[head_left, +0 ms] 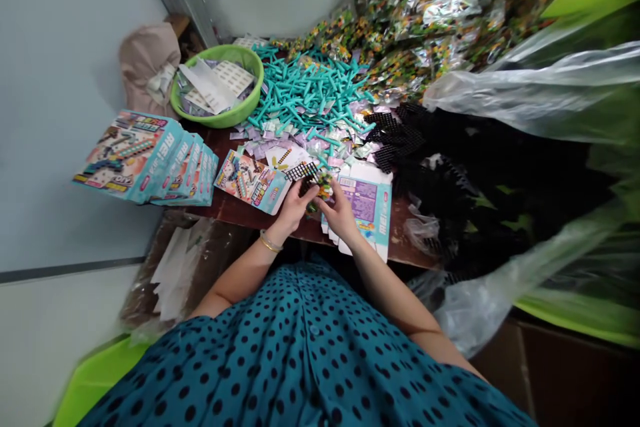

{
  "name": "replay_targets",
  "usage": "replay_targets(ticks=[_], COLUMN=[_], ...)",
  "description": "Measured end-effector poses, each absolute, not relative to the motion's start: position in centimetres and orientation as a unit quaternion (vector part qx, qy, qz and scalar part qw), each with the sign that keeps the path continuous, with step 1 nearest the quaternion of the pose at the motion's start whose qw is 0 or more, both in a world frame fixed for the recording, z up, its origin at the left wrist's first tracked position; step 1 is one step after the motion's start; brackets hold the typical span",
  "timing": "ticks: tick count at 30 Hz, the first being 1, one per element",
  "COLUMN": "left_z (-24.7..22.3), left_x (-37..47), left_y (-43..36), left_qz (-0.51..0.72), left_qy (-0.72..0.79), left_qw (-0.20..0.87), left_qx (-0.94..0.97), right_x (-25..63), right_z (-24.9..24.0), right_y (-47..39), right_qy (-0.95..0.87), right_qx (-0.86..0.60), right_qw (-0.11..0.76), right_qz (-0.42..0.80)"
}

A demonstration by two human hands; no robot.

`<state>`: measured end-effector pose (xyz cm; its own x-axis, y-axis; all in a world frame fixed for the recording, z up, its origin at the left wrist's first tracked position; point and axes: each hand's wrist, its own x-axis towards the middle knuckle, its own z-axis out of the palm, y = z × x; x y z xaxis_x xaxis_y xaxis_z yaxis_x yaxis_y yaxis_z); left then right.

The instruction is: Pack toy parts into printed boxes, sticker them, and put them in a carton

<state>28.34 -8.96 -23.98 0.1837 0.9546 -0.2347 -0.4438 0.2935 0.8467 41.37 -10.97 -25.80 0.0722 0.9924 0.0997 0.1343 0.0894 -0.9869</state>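
Over the table's front edge, my left hand (294,207) and my right hand (341,212) are close together, fingers curled round a small clear bag of multicoloured pieces (325,185). A black grid plate (301,171) sticks out just above my left fingers; whether that hand also grips it, I cannot tell. Left of my left hand lies a printed toy box (255,181), with a white picture sheet (287,157) behind it. Under and beside my right hand are flat blue, white and purple cartons (376,197).
Stacked toy boxes (145,157) stand at left, below a green basin (220,121) of sheets and packets. Teal sticks (310,90) and small packets (260,143) cover the table's middle. Bagged colourful pieces (400,33) pile up behind. Black plates (480,173) fill a plastic-lined container at right.
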Motion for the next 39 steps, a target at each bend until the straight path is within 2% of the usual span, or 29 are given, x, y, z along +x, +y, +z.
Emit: replay_targets(ticks=[2,6,10,16,20,23,25,28,30,32,34,36,37,39], left_z=[-24.1,-25.0,-25.6,-25.6,-25.9,-25.8,-25.4,-24.7,-24.4,-24.6,-25.3,-26.2,-26.6,-26.6], left_x=[27.3,26.6,26.8,27.6,27.2,26.1,25.7,25.5,24.7,22.8,20.1,17.3,16.2,14.7], left_y=[-8.9,-9.0,-8.4,-8.6,-8.3,-6.9,-5.9,-5.7,-6.4,-7.6,-8.6,-9.0,-9.0,-8.8], left_qz=[0.504,0.549,0.523,0.444,0.493,0.526,0.506,0.486,0.507,0.481,0.364,0.234,0.201,0.218], left_qy=[0.395,0.397,0.419,0.453,0.457,0.428,0.392,0.345,0.365,0.427,0.486,0.521,0.534,0.552], left_qw=[0.684,0.667,0.671,0.682,0.675,0.686,0.725,0.748,0.683,0.538,0.337,0.172,0.123,0.081], left_qx=[0.350,0.310,0.319,0.364,0.304,0.263,0.256,0.291,0.378,0.545,0.720,0.803,0.812,0.801], right_x=[41.4,41.0,40.4,41.8,45.2,46.4,45.6,43.5,43.1,44.1,45.6,46.7,46.7,45.8], right_z=[-25.8,-26.9,-27.8,-26.1,-24.6,-24.2,-24.3,-24.8,-25.2,-25.7,-26.2,-26.5,-26.6,-26.2], right_y=[-11.5,-11.7,-11.2,-9.4,-8.8,-9.7,-10.6,-11.4,-11.3,-10.8,-10.2,-9.7,-9.4,-9.0], right_qy=[-0.537,-0.441,-0.377,-0.274,-0.223,-0.262,-0.296,-0.316,-0.315,-0.303,-0.278,-0.251,-0.248,-0.264], right_qx=[-0.507,-0.505,-0.490,-0.464,-0.456,-0.442,-0.439,-0.420,-0.407,-0.415,-0.435,-0.451,-0.451,-0.431], right_qw=[0.497,0.529,0.504,0.551,0.598,0.550,0.503,0.481,0.477,0.479,0.481,0.477,0.473,0.464], right_qz=[0.455,0.521,0.602,0.637,0.620,0.658,0.683,0.702,0.712,0.712,0.709,0.712,0.715,0.727])
